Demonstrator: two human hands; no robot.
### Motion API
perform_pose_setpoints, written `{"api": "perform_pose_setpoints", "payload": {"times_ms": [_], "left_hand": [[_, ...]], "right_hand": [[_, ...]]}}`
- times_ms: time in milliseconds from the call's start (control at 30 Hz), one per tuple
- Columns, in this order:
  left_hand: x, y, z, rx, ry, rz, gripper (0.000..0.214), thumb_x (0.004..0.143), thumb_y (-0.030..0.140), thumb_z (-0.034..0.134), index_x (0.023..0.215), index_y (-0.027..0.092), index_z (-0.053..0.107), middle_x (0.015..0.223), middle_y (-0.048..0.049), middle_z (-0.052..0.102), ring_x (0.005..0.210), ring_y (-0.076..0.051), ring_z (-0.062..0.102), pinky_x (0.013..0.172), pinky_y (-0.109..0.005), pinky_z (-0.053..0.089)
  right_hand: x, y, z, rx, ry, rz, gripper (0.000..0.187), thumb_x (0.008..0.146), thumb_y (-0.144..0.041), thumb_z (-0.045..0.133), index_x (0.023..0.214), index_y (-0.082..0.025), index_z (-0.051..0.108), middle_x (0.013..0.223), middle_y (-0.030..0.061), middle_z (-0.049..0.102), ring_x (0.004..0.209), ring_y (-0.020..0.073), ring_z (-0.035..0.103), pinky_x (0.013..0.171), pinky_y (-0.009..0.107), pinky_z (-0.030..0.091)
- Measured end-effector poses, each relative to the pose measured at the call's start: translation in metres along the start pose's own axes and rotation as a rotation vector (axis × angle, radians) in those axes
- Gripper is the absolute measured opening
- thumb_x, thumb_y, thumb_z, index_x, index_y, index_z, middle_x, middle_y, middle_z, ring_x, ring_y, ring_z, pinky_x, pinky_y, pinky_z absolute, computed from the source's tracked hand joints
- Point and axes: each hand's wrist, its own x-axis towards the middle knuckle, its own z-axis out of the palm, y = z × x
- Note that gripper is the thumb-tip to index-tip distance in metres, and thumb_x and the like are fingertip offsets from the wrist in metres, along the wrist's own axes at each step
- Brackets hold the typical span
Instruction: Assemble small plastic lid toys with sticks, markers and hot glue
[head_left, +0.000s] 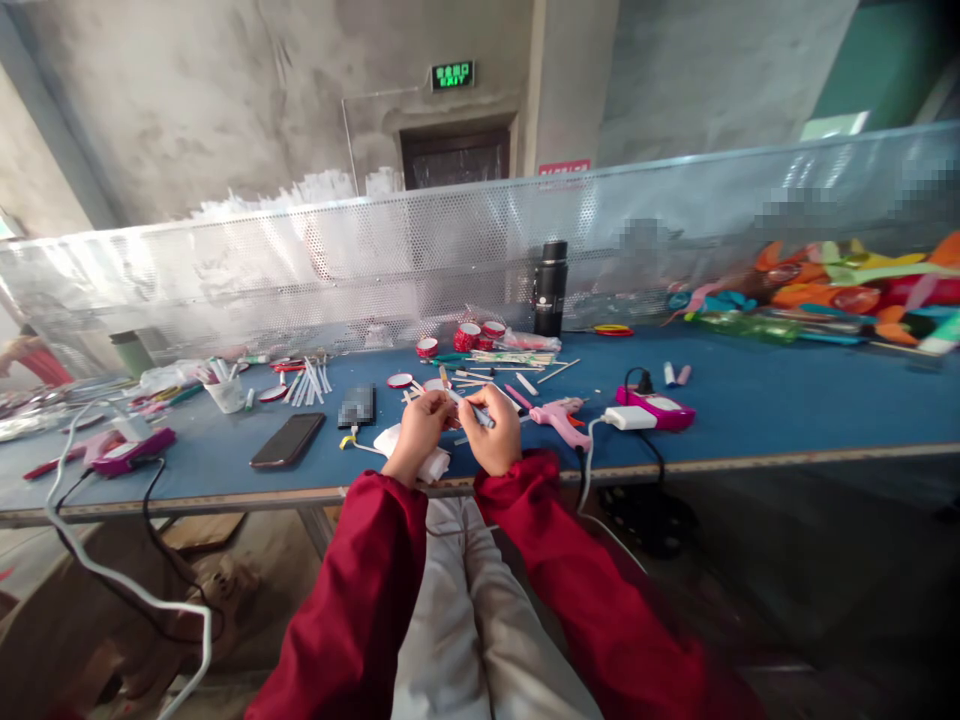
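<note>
Both hands meet just above the front of the blue table (750,410). My right hand (495,430) is closed around a pale grey-white marker (478,413) that slants toward the left fingers. My left hand (421,432) is pinched, and a thin, tan wooden stick (443,377) rises from its fingertips; the stick's lower end is hidden. Under the left wrist lies a crumpled white tissue (435,464). To the right of my right hand rests a pink glue gun (559,420). Wooden sticks (514,357) lie scattered beyond the hands.
A phone (288,440) and a cup of glue sticks (225,390) stand left. Behind are red-and-white rolls (469,335) and a black thermos (551,290) near the perforated metal screen (420,250). A magenta power strip (660,410) with cables sits right, colourful pieces (847,285) farther off.
</note>
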Motion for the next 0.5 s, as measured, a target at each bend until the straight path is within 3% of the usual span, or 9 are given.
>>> {"api": "perform_pose_setpoints", "payload": {"times_ms": [167, 333, 500], "left_hand": [[0.0004, 0.0008, -0.0006, -0.013, -0.001, -0.019, 0.016, 0.074, 0.031, 0.072, 0.074, 0.018, 0.063, 0.065, 0.0007, 0.063, 0.057, -0.012, 0.056, 0.057, -0.024, 0.046], [0.0016, -0.0022, -0.0011, -0.027, -0.014, -0.007, 0.02, 0.074, 0.033, 0.072, 0.069, 0.019, 0.059, 0.062, 0.0023, 0.059, 0.056, -0.012, 0.056, 0.057, -0.023, 0.046], [0.0032, -0.008, -0.0027, -0.009, -0.005, 0.001, 0.023, 0.075, 0.038, 0.073, 0.08, 0.018, 0.064, 0.069, -0.0003, 0.066, 0.058, -0.014, 0.06, 0.059, -0.026, 0.048]], "right_hand": [[-0.0007, 0.0003, -0.0007, -0.004, 0.065, -0.006, 0.016, 0.092, -0.032, 0.058, 0.077, -0.026, 0.054, 0.076, 0.0035, 0.063, 0.075, 0.0216, 0.058, 0.074, 0.036, 0.047], [-0.0003, -0.0012, -0.001, -0.004, 0.011, 0.004, 0.016, 0.09, -0.032, 0.059, 0.076, -0.026, 0.056, 0.076, 0.0041, 0.064, 0.076, 0.0223, 0.058, 0.076, 0.037, 0.048], [-0.0017, -0.005, -0.0031, -0.002, 0.092, 0.016, 0.012, 0.093, -0.032, 0.058, 0.083, -0.027, 0.063, 0.082, 0.005, 0.069, 0.079, 0.0229, 0.062, 0.082, 0.038, 0.05]]}}
